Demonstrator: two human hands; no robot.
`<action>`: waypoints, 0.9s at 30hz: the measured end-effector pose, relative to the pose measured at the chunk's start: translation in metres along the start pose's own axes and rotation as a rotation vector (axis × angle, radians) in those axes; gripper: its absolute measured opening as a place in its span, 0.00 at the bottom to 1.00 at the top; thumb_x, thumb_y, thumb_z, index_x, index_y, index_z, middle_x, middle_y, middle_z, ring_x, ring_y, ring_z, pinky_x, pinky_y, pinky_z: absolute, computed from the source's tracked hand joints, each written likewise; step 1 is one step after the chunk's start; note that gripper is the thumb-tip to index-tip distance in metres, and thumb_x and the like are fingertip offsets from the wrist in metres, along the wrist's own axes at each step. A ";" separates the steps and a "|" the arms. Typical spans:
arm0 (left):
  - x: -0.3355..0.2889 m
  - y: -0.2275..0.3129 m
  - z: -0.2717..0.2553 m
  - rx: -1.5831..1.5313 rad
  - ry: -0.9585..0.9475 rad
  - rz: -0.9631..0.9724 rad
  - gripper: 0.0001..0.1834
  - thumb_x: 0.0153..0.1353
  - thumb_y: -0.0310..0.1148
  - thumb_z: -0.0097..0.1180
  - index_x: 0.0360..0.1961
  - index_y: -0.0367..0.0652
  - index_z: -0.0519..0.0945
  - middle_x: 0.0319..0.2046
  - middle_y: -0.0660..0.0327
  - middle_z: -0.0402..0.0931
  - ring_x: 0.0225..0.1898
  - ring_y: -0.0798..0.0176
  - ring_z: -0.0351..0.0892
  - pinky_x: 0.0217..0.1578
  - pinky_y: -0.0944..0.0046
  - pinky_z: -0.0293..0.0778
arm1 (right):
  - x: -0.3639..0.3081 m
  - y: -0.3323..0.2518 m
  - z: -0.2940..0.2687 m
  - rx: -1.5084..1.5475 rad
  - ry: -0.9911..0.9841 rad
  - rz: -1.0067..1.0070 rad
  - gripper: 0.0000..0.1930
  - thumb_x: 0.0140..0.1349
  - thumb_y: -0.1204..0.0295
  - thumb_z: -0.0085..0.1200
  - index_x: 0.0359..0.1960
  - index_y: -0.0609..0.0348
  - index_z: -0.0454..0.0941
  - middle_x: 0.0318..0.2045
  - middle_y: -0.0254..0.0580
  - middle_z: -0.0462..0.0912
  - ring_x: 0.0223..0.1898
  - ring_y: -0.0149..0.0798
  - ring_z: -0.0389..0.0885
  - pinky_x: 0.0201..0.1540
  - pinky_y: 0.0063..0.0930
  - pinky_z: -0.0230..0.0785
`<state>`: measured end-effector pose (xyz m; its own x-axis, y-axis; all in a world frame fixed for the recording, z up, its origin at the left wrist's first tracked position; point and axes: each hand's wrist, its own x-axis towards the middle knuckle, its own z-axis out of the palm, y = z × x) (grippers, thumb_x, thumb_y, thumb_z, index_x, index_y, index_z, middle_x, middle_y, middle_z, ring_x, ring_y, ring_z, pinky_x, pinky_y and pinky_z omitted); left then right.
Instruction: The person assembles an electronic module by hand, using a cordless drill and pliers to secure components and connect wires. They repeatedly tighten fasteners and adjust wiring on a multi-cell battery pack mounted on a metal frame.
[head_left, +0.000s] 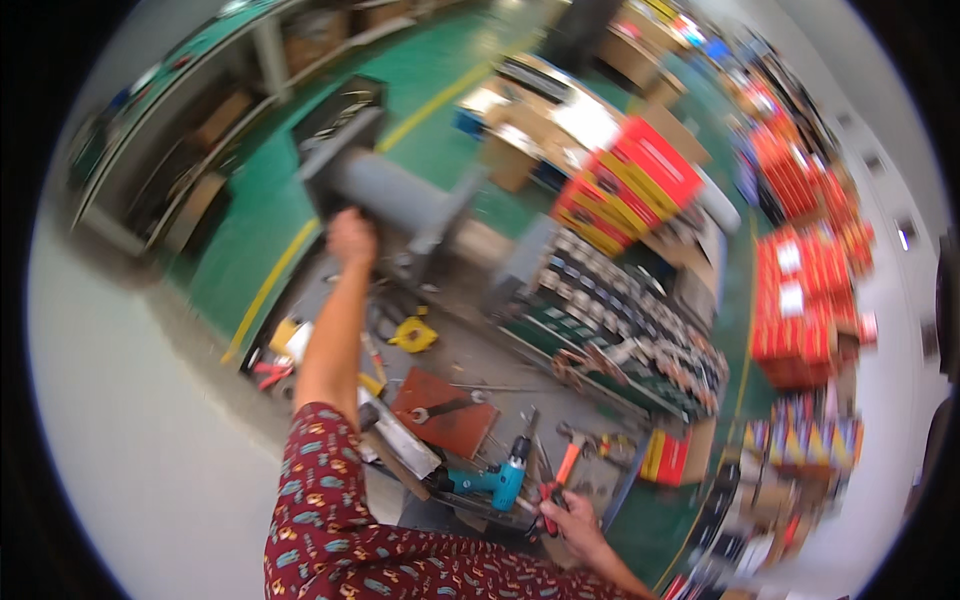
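My left hand (351, 240) is stretched out to the near end of a grey metal cylinder with square end plates (390, 190). Motion smears its fingers, so their grip does not show. Low on the right, my right hand (576, 527) is closed round a red-and-black-handled tool that looks like pliers (550, 503). Just left of it lies a teal cordless drill (508, 478). Beyond it is a hammer with an orange handle (570, 462). A dark open-ended wrench (448, 407) rests on a reddish-brown plate (425, 400) between my arms.
A yellow tape measure (413, 334) and red-handled tool (270, 373) lie on the grey workbench (480, 350). A rack of small metal parts (620, 310) stands on the right. Red cartons (650, 170) are stacked beyond it. Shelving (190, 130) stands far left on green floor.
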<state>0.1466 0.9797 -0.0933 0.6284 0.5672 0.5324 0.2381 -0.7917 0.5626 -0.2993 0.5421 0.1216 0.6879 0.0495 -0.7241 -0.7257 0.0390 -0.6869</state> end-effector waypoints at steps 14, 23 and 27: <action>0.029 -0.003 -0.001 0.084 -0.363 -0.014 0.23 0.63 0.47 0.62 0.49 0.38 0.81 0.48 0.43 0.83 0.50 0.34 0.81 0.49 0.39 0.76 | -0.011 -0.002 0.004 0.217 0.066 -0.103 0.25 0.68 0.60 0.63 0.60 0.65 0.77 0.49 0.42 0.84 0.47 0.31 0.82 0.48 0.26 0.77; -0.123 0.124 -0.202 -0.847 -0.713 -0.046 0.08 0.70 0.31 0.59 0.43 0.35 0.82 0.35 0.62 0.80 0.36 0.69 0.77 0.40 0.65 0.76 | -0.009 -0.001 -0.026 0.519 -0.206 -0.171 0.12 0.67 0.71 0.60 0.48 0.62 0.78 0.66 0.49 0.72 0.68 0.42 0.72 0.65 0.36 0.67; -0.203 0.250 -0.289 -1.042 -1.238 -0.392 0.07 0.69 0.28 0.60 0.43 0.37 0.83 0.36 0.63 0.82 0.36 0.71 0.80 0.38 0.68 0.80 | -0.008 -0.013 -0.041 0.532 -0.412 -0.179 0.10 0.67 0.73 0.58 0.48 0.63 0.78 0.68 0.49 0.71 0.68 0.44 0.72 0.67 0.38 0.64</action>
<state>-0.1352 0.7320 0.1218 0.9431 -0.2328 -0.2374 0.2691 0.1153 0.9562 -0.2945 0.5000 0.1338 0.8152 0.3675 -0.4477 -0.5783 0.5603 -0.5930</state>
